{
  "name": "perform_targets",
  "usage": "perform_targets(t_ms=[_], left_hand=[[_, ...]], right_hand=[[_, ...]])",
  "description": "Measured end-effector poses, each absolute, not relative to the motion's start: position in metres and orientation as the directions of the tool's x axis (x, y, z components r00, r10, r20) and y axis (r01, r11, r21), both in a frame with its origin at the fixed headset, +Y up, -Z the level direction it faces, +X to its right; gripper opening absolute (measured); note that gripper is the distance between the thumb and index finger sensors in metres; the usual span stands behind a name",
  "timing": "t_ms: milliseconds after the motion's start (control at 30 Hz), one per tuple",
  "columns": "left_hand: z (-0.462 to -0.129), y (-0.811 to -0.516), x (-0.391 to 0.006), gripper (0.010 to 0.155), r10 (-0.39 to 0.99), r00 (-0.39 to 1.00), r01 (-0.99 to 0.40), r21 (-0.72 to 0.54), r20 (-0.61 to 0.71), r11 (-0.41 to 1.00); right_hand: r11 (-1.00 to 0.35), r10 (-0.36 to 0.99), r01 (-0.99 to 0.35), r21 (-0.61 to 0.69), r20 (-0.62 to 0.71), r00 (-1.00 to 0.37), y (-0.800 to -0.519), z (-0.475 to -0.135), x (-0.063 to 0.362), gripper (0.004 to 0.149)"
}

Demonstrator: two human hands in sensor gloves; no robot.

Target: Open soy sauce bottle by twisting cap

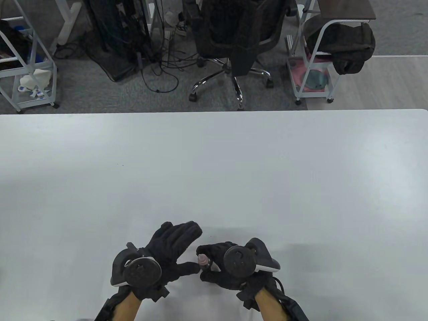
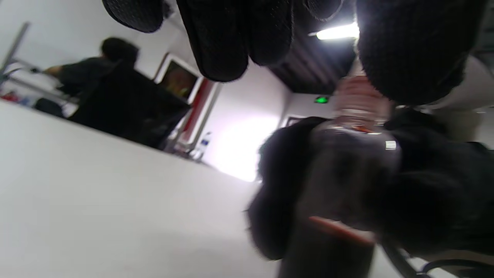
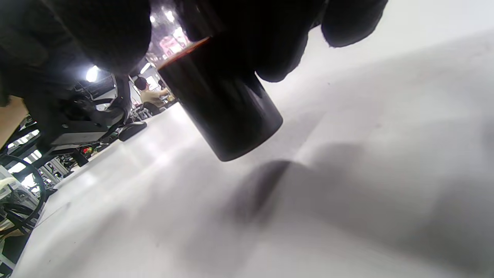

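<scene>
The soy sauce bottle (image 1: 208,264) is dark, with a pale pinkish cap (image 1: 202,259). My right hand (image 1: 214,264) grips its body near the table's front edge. In the right wrist view the bottle's dark base (image 3: 231,112) hangs tilted, a little above the table. My left hand (image 1: 195,249) is open, its fingers (image 1: 182,232) spread away from the bottle. Its thumb (image 1: 189,268) reaches to the cap's side. In the left wrist view the thumb (image 2: 409,54) lies against the cap (image 2: 357,102), and the right hand (image 2: 428,185) wraps around the bottle (image 2: 339,181).
The white table (image 1: 214,174) stretches wide beyond the hands. Behind its far edge stand an office chair (image 1: 234,40), white carts (image 1: 314,77) and loose cables on the floor.
</scene>
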State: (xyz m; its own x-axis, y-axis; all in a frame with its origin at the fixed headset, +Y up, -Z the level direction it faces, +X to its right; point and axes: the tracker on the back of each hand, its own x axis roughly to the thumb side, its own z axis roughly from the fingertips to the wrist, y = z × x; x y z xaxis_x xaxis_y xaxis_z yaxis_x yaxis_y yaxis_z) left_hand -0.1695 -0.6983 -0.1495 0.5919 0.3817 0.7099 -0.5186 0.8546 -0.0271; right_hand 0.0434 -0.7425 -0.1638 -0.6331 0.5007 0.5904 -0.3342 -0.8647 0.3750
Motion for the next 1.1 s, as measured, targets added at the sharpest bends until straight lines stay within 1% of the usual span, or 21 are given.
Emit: perform_targets(t_ms=[67, 167, 200, 233, 267, 300, 367, 533, 600, 667, 700, 767, 833, 867, 900, 933, 1000, 1033, 1100], left_hand=[[-0.141, -0.693, -0.161, 0.082, 0.357, 0.574, -0.521, -0.007, 0.737, 0.854], [-0.133, -0.693, -0.149, 0.063, 0.319, 0.562, -0.483, -0.01, 0.763, 0.876], [-0.13, -0.693, -0.147, 0.059, 0.287, 0.575, -0.458, 0.011, 0.766, 0.889], [-0.128, -0.691, -0.145, 0.058, 0.231, 0.591, -0.43, 0.06, 0.773, 0.901], [-0.127, -0.69, -0.145, 0.057, 0.209, 0.596, -0.414, 0.073, 0.776, 0.907], [-0.126, -0.687, -0.145, 0.057, 0.202, 0.596, -0.413, 0.08, 0.777, 0.907], [-0.125, -0.683, -0.147, 0.058, 0.237, 0.585, -0.428, 0.047, 0.775, 0.902], [-0.125, -0.676, -0.156, 0.059, 0.289, 0.557, -0.479, 0.016, 0.778, 0.878], [-0.125, -0.674, -0.159, 0.058, 0.277, 0.565, -0.514, 0.068, 0.778, 0.855], [-0.124, -0.674, -0.158, 0.058, 0.257, 0.579, -0.522, 0.11, 0.774, 0.846], [-0.122, -0.675, -0.157, 0.058, 0.227, 0.608, -0.512, 0.157, 0.761, 0.845], [-0.121, -0.676, -0.155, 0.062, 0.18, 0.643, -0.488, 0.217, 0.745, 0.845], [-0.12, -0.68, -0.155, 0.066, 0.165, 0.678, -0.482, 0.264, 0.717, 0.836], [-0.121, -0.682, -0.155, 0.07, 0.136, 0.702, -0.463, 0.303, 0.699, 0.833], [-0.122, -0.683, -0.155, 0.074, 0.117, 0.711, -0.443, 0.312, 0.693, 0.84], [-0.123, -0.685, -0.156, 0.076, 0.106, 0.711, -0.421, 0.301, 0.695, 0.856], [-0.125, -0.687, -0.159, 0.082, 0.138, 0.682, -0.431, 0.242, 0.718, 0.87], [-0.127, -0.686, -0.16, 0.081, 0.199, 0.641, -0.458, 0.161, 0.741, 0.874], [-0.13, -0.683, -0.162, 0.071, 0.28, 0.587, -0.507, 0.075, 0.76, 0.859]], right_hand=[[-0.874, 0.486, -0.334, 0.354, 0.607, -0.629, -0.74, -0.161, 0.041, 0.071], [-0.891, 0.453, -0.322, 0.319, 0.635, -0.625, -0.737, -0.156, 0.037, 0.071], [-0.893, 0.449, -0.319, 0.316, 0.639, -0.624, -0.736, -0.155, 0.036, 0.071], [-0.896, 0.444, -0.313, 0.314, 0.642, -0.625, -0.736, -0.154, 0.036, 0.071], [-0.895, 0.446, -0.322, 0.309, 0.645, -0.621, -0.735, -0.154, 0.037, 0.071], [-0.889, 0.456, -0.343, 0.303, 0.646, -0.612, -0.733, -0.153, 0.037, 0.071], [-0.883, 0.464, -0.375, 0.283, 0.653, -0.599, -0.729, -0.152, 0.038, 0.071], [-0.876, 0.464, -0.42, 0.239, 0.66, -0.591, -0.722, -0.15, 0.04, 0.071], [-0.868, 0.473, -0.436, 0.236, 0.659, -0.585, -0.72, -0.15, 0.042, 0.07], [-0.867, 0.474, -0.439, 0.234, 0.658, -0.586, -0.72, -0.15, 0.043, 0.07], [-0.868, 0.473, -0.439, 0.233, 0.658, -0.586, -0.72, -0.149, 0.043, 0.07], [-0.867, 0.475, -0.44, 0.235, 0.658, -0.585, -0.721, -0.149, 0.042, 0.07], [-0.871, 0.472, -0.425, 0.246, 0.659, -0.586, -0.723, -0.149, 0.04, 0.071], [-0.877, 0.464, -0.411, 0.249, 0.661, -0.59, -0.724, -0.148, 0.038, 0.071], [-0.883, 0.452, -0.402, 0.241, 0.665, -0.595, -0.724, -0.148, 0.038, 0.071], [-0.892, 0.436, -0.39, 0.228, 0.663, -0.609, -0.724, -0.148, 0.038, 0.071], [-0.886, 0.448, -0.401, 0.232, 0.651, -0.613, -0.725, -0.15, 0.04, 0.071], [-0.879, 0.461, -0.415, 0.235, 0.642, -0.613, -0.725, -0.152, 0.042, 0.071], [-0.877, 0.465, -0.419, 0.234, 0.631, -0.621, -0.726, -0.154, 0.046, 0.071]])
